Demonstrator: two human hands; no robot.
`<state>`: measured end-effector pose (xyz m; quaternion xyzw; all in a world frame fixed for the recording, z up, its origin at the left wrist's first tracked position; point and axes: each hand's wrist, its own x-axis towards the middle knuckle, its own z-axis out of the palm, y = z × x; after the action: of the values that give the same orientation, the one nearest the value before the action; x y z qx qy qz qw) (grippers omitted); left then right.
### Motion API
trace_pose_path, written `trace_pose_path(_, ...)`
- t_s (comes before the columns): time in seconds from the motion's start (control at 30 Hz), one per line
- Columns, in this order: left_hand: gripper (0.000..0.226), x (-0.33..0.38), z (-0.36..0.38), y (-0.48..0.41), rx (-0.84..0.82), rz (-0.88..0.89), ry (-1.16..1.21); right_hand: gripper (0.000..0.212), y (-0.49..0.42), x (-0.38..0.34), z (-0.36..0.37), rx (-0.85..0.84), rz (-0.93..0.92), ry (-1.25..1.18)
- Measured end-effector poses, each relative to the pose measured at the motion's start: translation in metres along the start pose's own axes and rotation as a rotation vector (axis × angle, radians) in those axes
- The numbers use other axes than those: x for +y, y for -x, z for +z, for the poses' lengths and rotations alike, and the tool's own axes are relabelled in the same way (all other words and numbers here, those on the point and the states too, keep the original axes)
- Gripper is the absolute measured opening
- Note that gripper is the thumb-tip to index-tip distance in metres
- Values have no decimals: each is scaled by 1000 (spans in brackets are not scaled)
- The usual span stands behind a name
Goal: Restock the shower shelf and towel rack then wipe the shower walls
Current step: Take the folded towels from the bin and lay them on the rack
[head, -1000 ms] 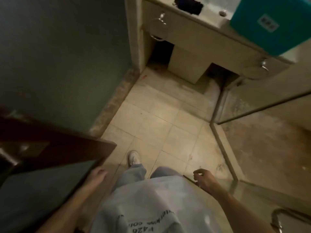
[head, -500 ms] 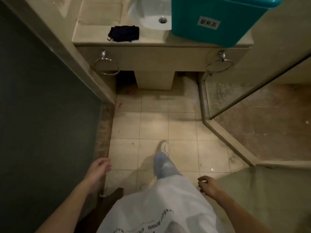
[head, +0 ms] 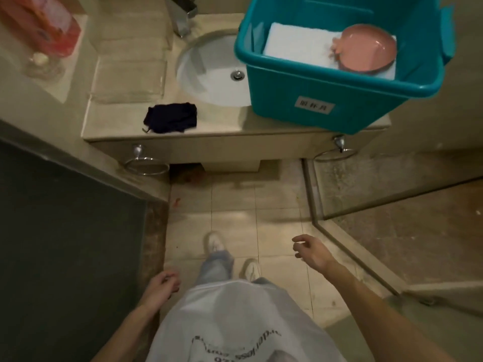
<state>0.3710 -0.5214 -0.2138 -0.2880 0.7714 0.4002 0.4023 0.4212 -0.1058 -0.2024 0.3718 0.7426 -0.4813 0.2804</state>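
Note:
A teal plastic bin [head: 313, 95] stands on the right end of the vanity counter [head: 117, 126], partly over the sink [head: 209, 74]. Inside it lie a folded white towel [head: 295, 45] and a pink dish [head: 366, 48]. A dark cloth [head: 171, 117] lies crumpled near the counter's front edge. Two chrome towel rings hang under the counter, one at the left [head: 146, 165] and one at the right [head: 335, 152]. My left hand [head: 162, 286] hangs low by my hip, fingers loosely curled, holding nothing. My right hand [head: 311, 250] is raised over the floor tiles, fingers relaxed, also empty.
The glass shower enclosure [head: 392, 192] with its metal frame stands to the right. A dark wall or door panel [head: 65, 244] fills the left. A faucet [head: 183, 14] sits behind the sink, and an orange-red package [head: 47, 22] above a glass dish at the far left.
I have stepped further into the bathroom towards the vanity, so the bin's inside now shows. My right hand has lifted and reached forward; my left hand stays low.

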Motion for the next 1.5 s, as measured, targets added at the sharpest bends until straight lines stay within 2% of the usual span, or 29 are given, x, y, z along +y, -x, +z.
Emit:
trace_pose_path(0.17,14,86,4,-46,-49,59,-3,19,-32,-33,-28,74,43,-85)
trace_pose_path(0.3,14,180,-2,-66,-8,280,101,18,-46,-65,-65,230,54,-193)
trace_pose_path(0.4,13,261,-9,-66,39,458,155,15,-41,-108,-118,548,-68,-131)
trace_pose_path(0.47,14,313,-12,-70,24,569,162,15,-24,-145,-152,844,-214,-127)
trace_pose_path(0.53,17,366,-10,-66,46,678,200,12,-5,-180,-176,1059,-371,-149)
trace_pose_path(0.6,20,420,-7,-56,76,784,281,9,3,-208,-196,1184,-489,-119)
trace_pose_path(0.67,23,469,-4,-45,112,867,358,11,2,-229,-216,1237,-601,-83)
trace_pose_path(0.8,15,537,0,-9,248,1113,431,15,-13,-265,-251,1225,-719,36)
trace_pose_path(0.9,13,580,16,17,320,1321,347,15,-40,-295,-294,1043,-694,153)
trace_pose_path(0.97,15,608,33,23,314,1381,178,22,-67,-311,-324,845,-604,229)
trace_pose_path(1.1,17,648,90,19,220,1332,-72,61,-122,-331,-369,491,-427,479)
trace_pose_path(1.2,29,660,132,4,104,1205,-237,76,-155,-342,-385,379,-380,581)
trace_pose_path(1.33,48,666,168,-16,-87,1086,-627,76,-182,-348,-390,336,-369,558)
trace_pose_path(1.5,65,679,185,-32,-221,1008,-769,60,-195,-351,-387,388,-459,519)
